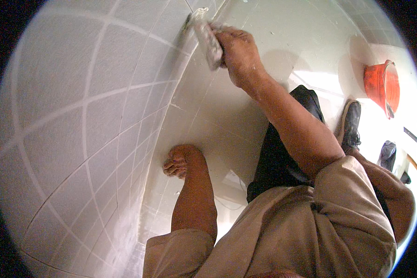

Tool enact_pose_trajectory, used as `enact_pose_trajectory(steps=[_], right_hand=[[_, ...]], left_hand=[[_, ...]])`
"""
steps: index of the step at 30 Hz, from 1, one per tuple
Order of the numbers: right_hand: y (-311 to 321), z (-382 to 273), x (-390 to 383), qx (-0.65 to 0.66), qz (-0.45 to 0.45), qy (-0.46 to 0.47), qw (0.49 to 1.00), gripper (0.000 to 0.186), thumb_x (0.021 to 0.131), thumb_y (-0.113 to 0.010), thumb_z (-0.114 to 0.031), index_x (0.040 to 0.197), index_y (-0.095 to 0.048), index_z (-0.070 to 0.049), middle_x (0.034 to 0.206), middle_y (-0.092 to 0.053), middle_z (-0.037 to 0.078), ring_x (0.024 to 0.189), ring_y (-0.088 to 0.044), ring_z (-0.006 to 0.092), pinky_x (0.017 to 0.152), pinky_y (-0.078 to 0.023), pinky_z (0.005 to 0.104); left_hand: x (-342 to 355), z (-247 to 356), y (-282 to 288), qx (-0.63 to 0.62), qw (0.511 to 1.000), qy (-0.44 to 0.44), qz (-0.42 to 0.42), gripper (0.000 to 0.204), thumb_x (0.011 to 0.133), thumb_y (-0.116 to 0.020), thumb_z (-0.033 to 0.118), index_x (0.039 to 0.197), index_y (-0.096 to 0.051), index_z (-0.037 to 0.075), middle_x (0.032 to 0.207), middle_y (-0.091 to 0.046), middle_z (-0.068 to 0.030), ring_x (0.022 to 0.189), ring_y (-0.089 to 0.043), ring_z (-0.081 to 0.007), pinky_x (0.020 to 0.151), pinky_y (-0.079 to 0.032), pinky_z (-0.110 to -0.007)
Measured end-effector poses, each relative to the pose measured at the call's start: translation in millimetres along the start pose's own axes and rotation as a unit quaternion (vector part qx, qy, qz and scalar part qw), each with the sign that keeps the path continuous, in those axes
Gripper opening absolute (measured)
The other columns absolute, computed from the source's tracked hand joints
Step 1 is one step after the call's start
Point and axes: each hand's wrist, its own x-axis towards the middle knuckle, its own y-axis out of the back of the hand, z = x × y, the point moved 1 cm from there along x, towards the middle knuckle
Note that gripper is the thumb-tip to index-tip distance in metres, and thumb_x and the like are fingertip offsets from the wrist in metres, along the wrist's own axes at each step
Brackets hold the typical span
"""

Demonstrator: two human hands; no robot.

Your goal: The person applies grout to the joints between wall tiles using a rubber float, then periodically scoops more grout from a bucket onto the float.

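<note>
r hand point(240, 53) w/ smeared tool point(208, 45) & l hand point(184, 161) nr tiled wall point(111, 60), orange bucket point(377, 88) to r.

A head-worn fisheye camera looks down from just above its wearer's tan shirt point(282, 231), a gray tiled wall point(113, 60) close at left, an orange bucket point(376, 85) farther off at right.

The right hand point(240, 51) grips, its forearm point(294, 123) outstretched; the left hand point(186, 157) curls its fingers point(171, 168).
</note>
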Motion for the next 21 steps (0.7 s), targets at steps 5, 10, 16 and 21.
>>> enact_pose_trajectory(steps=[5,10,16,21], right_hand=[[-8,12,15,-0.014,0.017,0.127,0.992,0.021,0.093,-0.057,-0.013,0.094,-0.067,0.006,0.067,-0.059,0.005,0.053,-0.051,0.0108,0.045,-0.036,0.026],[-4,0,-6,0.059,0.035,0.051,0.996,0.025,0.096,-0.053,-0.018,0.096,-0.066,0.003,0.066,-0.058,0.003,0.052,-0.05,0.0107,0.045,-0.037,0.0263],[-38,-18,-30,0.009,-0.051,-0.001,0.999,0.023,0.096,-0.053,-0.018,0.09,-0.065,0.001,0.063,-0.056,0.004,0.051,-0.048,0.012,0.045,-0.036,0.0271],[-2,-27,-11,0.036,0.068,0.134,0.988,0.026,0.094,-0.056,-0.019,0.082,-0.065,0.001,0.061,-0.055,0.004,0.048,-0.047,0.0111,0.043,-0.035,0.0277]], left_hand=[[-6,7,-35,0.095,0.994,-0.061,-0.008,0.036,0.095,-0.044,0.035,0.118,-0.053,0.009,0.11,-0.052,-0.0144,0.096,-0.053,-0.0332,0.081,-0.042,-0.05],[14,-5,-80,0.214,0.961,-0.172,0.018,0.045,0.097,-0.041,0.035,0.131,-0.048,0.006,0.128,-0.047,-0.0246,0.116,-0.043,-0.0483,0.096,-0.034,-0.062],[67,-6,-74,0.114,0.989,-0.095,0.0,0.042,0.097,-0.041,0.036,0.116,-0.062,0.006,0.11,-0.063,-0.0211,0.106,-0.058,-0.0405,0.089,-0.048,-0.053],[-15,9,15,0.0,0.999,-0.024,-0.033,0.035,0.093,-0.045,0.037,0.101,-0.064,0.009,0.096,-0.062,-0.0148,0.091,-0.06,-0.0335,0.081,-0.048,-0.048]])
